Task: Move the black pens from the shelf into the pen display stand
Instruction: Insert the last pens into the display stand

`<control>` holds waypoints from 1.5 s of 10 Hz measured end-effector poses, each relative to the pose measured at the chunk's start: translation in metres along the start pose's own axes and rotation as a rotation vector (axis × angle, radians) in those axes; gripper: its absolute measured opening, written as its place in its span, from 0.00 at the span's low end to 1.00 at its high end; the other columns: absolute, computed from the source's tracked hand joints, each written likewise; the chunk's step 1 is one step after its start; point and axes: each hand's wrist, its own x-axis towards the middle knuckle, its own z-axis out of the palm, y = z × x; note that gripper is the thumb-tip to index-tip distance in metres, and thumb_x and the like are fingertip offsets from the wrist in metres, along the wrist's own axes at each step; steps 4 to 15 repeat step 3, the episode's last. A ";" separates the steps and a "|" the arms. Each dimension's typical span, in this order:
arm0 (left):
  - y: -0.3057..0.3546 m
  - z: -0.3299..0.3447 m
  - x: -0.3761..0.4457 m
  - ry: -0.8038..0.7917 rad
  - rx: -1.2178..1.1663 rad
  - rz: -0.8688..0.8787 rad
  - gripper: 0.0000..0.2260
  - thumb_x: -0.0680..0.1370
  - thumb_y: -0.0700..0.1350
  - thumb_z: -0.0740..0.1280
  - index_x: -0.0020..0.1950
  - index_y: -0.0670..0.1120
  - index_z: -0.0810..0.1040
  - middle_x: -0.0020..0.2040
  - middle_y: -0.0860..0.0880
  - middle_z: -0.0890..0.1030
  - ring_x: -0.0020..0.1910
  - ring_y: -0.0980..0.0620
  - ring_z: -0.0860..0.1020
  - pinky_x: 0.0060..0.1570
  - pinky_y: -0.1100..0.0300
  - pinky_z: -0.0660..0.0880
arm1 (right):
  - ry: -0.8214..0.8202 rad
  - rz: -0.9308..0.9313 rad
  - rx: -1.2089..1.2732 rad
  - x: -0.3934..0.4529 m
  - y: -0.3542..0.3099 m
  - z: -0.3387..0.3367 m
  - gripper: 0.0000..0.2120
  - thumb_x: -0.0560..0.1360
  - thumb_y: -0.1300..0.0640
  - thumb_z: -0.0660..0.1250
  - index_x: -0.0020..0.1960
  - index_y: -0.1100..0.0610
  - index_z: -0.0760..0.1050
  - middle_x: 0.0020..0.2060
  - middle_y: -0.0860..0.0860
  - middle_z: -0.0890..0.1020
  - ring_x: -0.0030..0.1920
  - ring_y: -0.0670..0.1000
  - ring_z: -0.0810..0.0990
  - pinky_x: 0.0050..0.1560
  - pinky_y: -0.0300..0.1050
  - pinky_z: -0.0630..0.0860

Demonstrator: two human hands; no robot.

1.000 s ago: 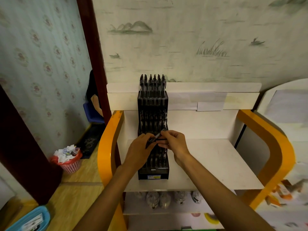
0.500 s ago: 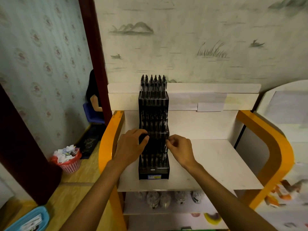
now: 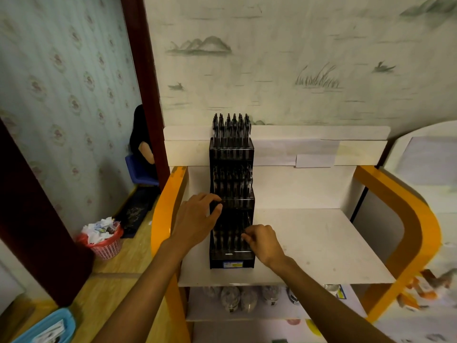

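A white shelf (image 3: 309, 243) with orange curved side panels (image 3: 165, 214) stands against a wall papered with a faint landscape print. On the shelf surface, toward its left side, stands the black tiered pen display stand (image 3: 232, 194), upright, its back against the shelf's rear panel. Black pens (image 3: 231, 126) fill the top tier, standing upright in a row; further pens sit in the middle and lowest tiers, though their count cannot be told.

The left hand (image 3: 197, 221) rests against the left edge of the stand at the middle tier, fingers curled round the stand's side, thumb at the front. The right hand (image 3: 262, 240) is at the lowest tier on the right, fingertips drawn together in a pinch at the top of a pen there; the pen itself is too dark against the stand to make out clearly.

A lower shelf (image 3: 272, 308) holds several small packaged items. On the floor to the left stand a pink waste basket (image 3: 106, 246) full of paper and a blue tray (image 3: 47, 325).
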 end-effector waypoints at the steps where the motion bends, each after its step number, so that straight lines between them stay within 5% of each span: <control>1: -0.001 -0.002 0.004 0.029 -0.003 0.014 0.11 0.82 0.51 0.64 0.62 0.48 0.79 0.57 0.50 0.81 0.55 0.51 0.78 0.55 0.48 0.76 | 0.001 0.035 -0.028 -0.001 0.002 0.002 0.13 0.81 0.56 0.64 0.44 0.62 0.82 0.37 0.58 0.84 0.40 0.53 0.81 0.46 0.49 0.77; 3: 0.006 -0.007 0.028 0.014 0.010 0.025 0.12 0.82 0.53 0.63 0.62 0.51 0.78 0.57 0.50 0.81 0.54 0.50 0.78 0.55 0.49 0.76 | -0.152 0.028 -0.125 0.008 -0.004 -0.018 0.11 0.78 0.54 0.68 0.48 0.61 0.83 0.44 0.57 0.85 0.45 0.56 0.83 0.49 0.47 0.79; 15: 0.006 -0.007 0.028 0.014 0.010 0.025 0.12 0.82 0.53 0.63 0.62 0.51 0.78 0.57 0.50 0.81 0.54 0.50 0.78 0.55 0.49 0.76 | -0.152 0.028 -0.125 0.008 -0.004 -0.018 0.11 0.78 0.54 0.68 0.48 0.61 0.83 0.44 0.57 0.85 0.45 0.56 0.83 0.49 0.47 0.79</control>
